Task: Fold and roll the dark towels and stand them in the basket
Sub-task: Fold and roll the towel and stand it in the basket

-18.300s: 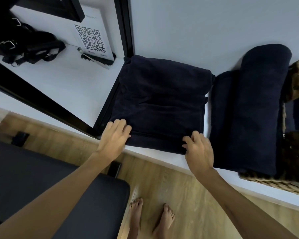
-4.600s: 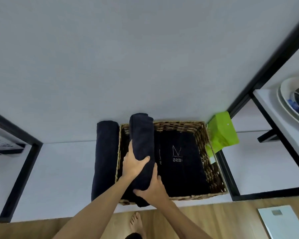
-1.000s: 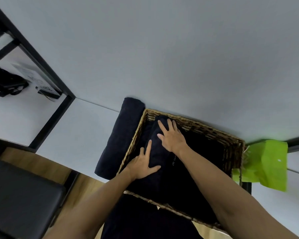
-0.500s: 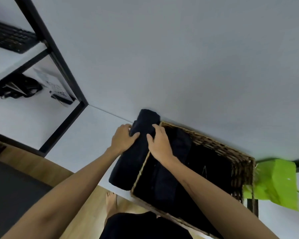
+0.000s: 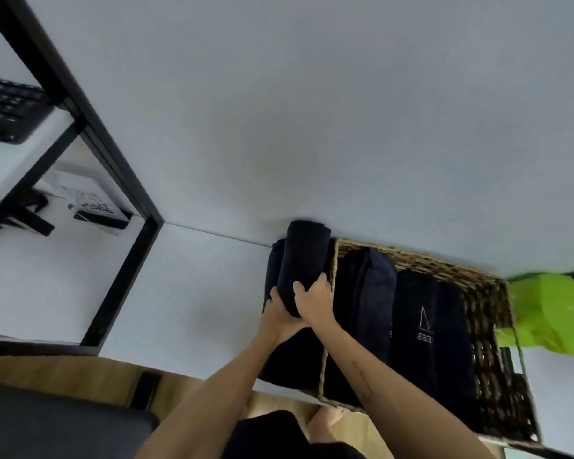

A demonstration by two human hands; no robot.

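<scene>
head cam | worn, looks forward-down | near shelf (image 5: 193, 293) | single view

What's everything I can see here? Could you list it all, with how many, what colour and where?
Rolled dark navy towel: one, gripped in both hands, left of the basket.
Woven wicker basket: one, brown, on the white shelf.
Dark towels in the basket: at least two, navy; one has white print.
Bright green bag: one, right of the basket.
Black keyboard: one, upper left shelf.
QR code sign: one, white, far left.
Left hand, right hand: both shut on the rolled towel.
</scene>
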